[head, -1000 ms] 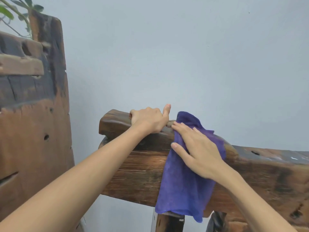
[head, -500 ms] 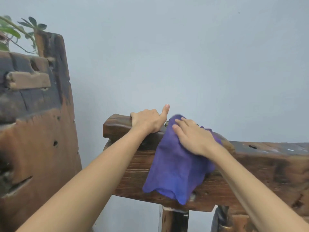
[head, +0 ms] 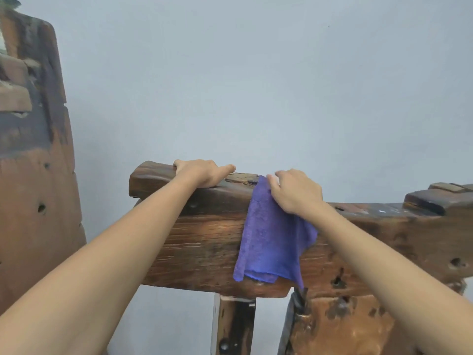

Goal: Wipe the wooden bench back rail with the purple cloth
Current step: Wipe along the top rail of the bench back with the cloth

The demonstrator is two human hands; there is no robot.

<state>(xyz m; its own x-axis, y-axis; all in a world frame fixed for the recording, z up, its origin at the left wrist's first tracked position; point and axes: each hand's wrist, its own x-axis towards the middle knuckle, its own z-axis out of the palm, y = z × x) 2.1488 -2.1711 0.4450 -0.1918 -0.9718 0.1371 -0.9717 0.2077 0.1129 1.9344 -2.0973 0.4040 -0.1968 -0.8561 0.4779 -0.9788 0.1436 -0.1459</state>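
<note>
The dark wooden bench back rail [head: 199,242] runs across the middle of the head view, its rounded left end near the centre. The purple cloth [head: 268,242] hangs over the rail's top edge and down its front face. My right hand [head: 294,193] presses the cloth's upper part against the top of the rail, fingers curled over the fabric. My left hand [head: 202,172] rests on the rail's top just left of the cloth, fingers wrapped over the far edge, thumb pointing right.
A tall weathered wooden slab [head: 35,175] stands upright at the left. A raised wooden block [head: 435,198] sits on the rail at the right. Wooden posts [head: 235,326] support the rail from below. A plain pale wall [head: 256,85] is close behind.
My right hand has slid the cloth rightward along the rail top, away from my left hand. The cloth now hangs straighter down the front. The view has shifted, showing more rail at the right.
</note>
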